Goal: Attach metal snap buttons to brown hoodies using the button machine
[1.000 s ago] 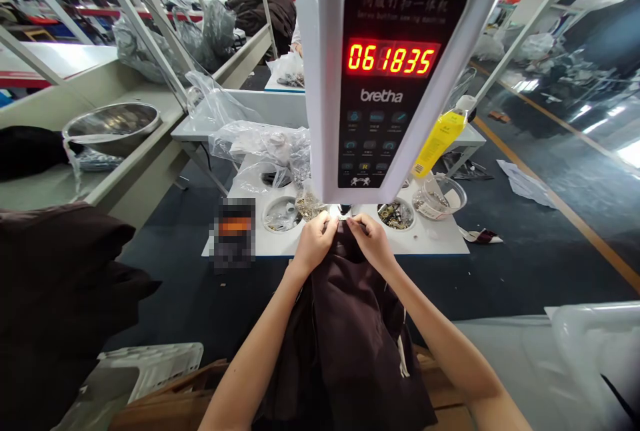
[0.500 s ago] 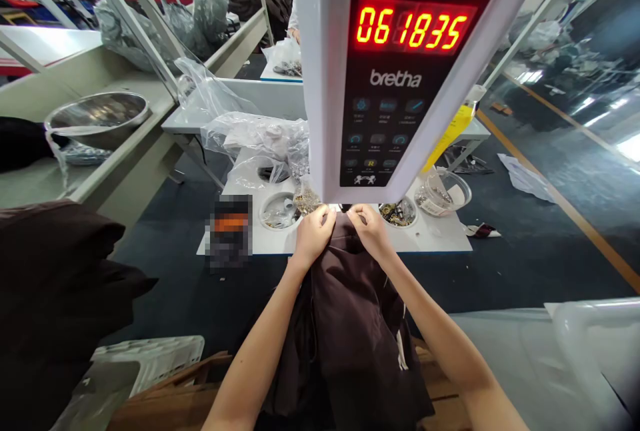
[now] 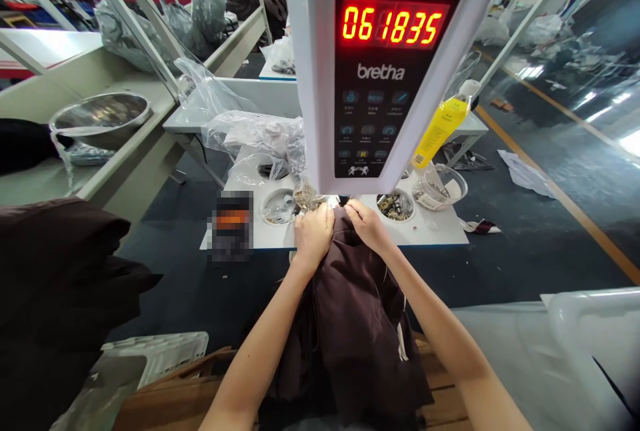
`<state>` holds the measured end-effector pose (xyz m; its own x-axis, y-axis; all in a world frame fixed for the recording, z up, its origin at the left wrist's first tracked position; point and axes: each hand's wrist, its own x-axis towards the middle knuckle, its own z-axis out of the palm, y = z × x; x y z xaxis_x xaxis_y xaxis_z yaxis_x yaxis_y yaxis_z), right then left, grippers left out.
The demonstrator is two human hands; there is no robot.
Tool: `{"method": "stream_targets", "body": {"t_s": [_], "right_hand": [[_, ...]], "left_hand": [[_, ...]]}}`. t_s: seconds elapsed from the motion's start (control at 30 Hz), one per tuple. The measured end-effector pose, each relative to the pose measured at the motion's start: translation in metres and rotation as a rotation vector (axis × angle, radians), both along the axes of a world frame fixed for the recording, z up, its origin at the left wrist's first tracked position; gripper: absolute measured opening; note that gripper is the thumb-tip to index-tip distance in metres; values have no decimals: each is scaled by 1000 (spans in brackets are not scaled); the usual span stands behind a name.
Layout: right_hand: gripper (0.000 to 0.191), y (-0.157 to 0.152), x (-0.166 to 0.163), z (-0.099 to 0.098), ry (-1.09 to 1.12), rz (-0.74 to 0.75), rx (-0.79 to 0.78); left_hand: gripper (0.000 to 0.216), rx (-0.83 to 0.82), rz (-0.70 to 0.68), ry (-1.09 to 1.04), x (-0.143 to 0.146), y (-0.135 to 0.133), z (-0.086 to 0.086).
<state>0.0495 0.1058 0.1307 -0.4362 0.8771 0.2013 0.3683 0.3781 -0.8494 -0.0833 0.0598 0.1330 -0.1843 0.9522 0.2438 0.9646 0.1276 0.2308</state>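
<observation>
A dark brown garment (image 3: 355, 304) hangs down from the machine toward my lap, with a white cord showing low on its right side. My left hand (image 3: 315, 231) is closed on the garment's top edge. On the other side of that edge, my right hand (image 3: 366, 224) pinches the cloth too. Between the hands, the cloth reaches under the lower end of the white button machine (image 3: 357, 184), whose red display reads 061835. The working tip beneath the machine head is mostly hidden.
Round wells of metal fittings (image 3: 395, 205) flank my hands in the white table (image 3: 440, 234). A clear tub (image 3: 440, 187) and a yellow bottle (image 3: 445, 125) stand right. Plastic bags (image 3: 265, 134) lie behind left. A metal bowl (image 3: 100, 117) and dark cloth (image 3: 60, 284) are farther left.
The view has shifted slightly, so the machine head appears farther left and more of the yellow bottle shows. Both hands keep hold of the garment; the left hand's fingers look more curled.
</observation>
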Motion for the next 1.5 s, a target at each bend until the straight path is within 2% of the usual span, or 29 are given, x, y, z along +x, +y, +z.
{"method": "stream_targets", "body": {"t_s": [0.13, 0.27, 0.93, 1.1, 1.33, 1.4, 1.5], "right_hand": [[19, -1, -1, -5, 16, -93, -54], [16, -3, -2, -8, 27, -145, -34], [18, -2, -4, -9, 76, -147, -6], [19, -5, -2, -7, 88, -130, -39], [17, -9, 1, 10, 84, -145, 15], [18, -14, 7, 21, 71, -101, 56], [32, -33, 28, 39, -24, 66, 140]], "left_hand": [[41, -24, 9, 37, 2, -2, 2], [42, -46, 10, 62, 3, -3, 4], [41, -28, 14, 35, 4, -4, -2], [43, -84, 39, -43, 6, -5, -3], [37, -79, -72, -211, -4, -4, 6], [36, -70, -129, -263, -10, -12, 14], [22, -62, -280, -374, -18, -39, 26]]}}
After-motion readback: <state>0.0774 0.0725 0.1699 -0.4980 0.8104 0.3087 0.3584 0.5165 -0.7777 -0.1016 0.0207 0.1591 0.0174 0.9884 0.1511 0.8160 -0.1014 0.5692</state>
